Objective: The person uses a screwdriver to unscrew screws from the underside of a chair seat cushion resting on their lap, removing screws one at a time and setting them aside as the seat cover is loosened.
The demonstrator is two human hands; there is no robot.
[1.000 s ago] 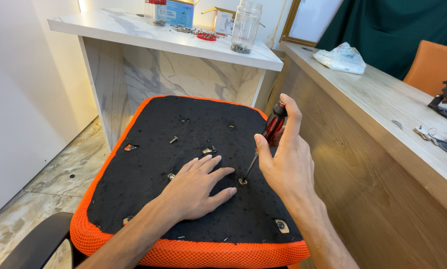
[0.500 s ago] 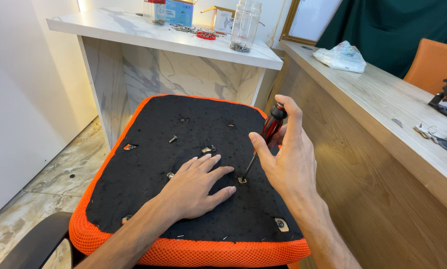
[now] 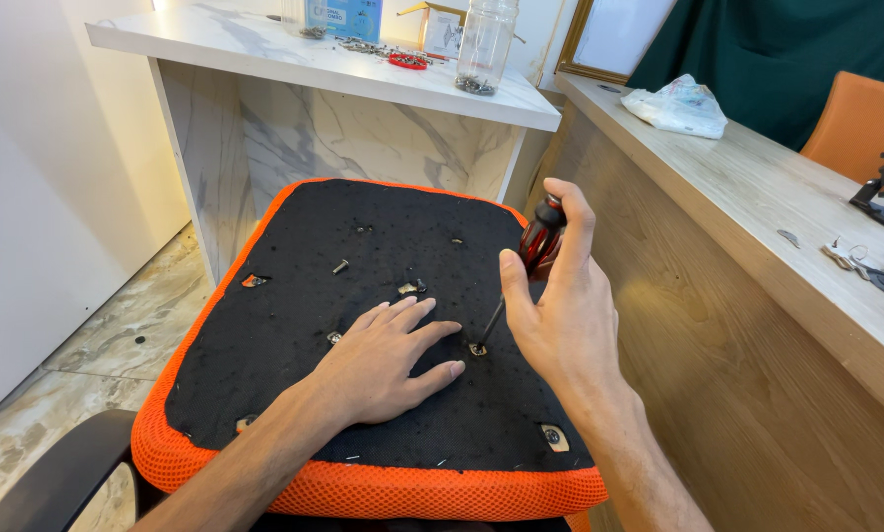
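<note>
- A chair seat (image 3: pixel 294 325) lies upside down in the middle of the room. Its bottom is black and its edge is bright orange mesh.
- The left hand (image 3: pixel 388 360) lies flat on the black part, fingers spread out. It holds nothing. It just presses down on the seat.
- The right hand (image 3: pixel 560 315) is wrapped around a screwdriver (image 3: pixel 535 251) with a red and black handle.
- The screwdriver leans a bit. Its thin metal tip points down into a screw hole (image 3: pixel 478 349) just to the right of the left hand's fingertips.
- A loose screw (image 3: pixel 340 266) lies on the black part, farther away and to the left of the hands.
- A small metal plate (image 3: pixel 552 435) sits at the near right corner of the seat.
- Behind the seat stands a white marble counter (image 3: pixel 264 59).
- A clear jar (image 3: pixel 485 44) with little metal bits at its bottom stands on that counter.
- On the right runs a long wooden desk (image 3: pixel 757 197).
- A white plastic bag (image 3: pixel 680 106) lies on the far end of the desk.
- Some keys (image 3: pixel 841 254) lie nearer on the desk, at the right edge.
- An orange chair back (image 3: pixel 860 123) shows behind the desk.
</note>
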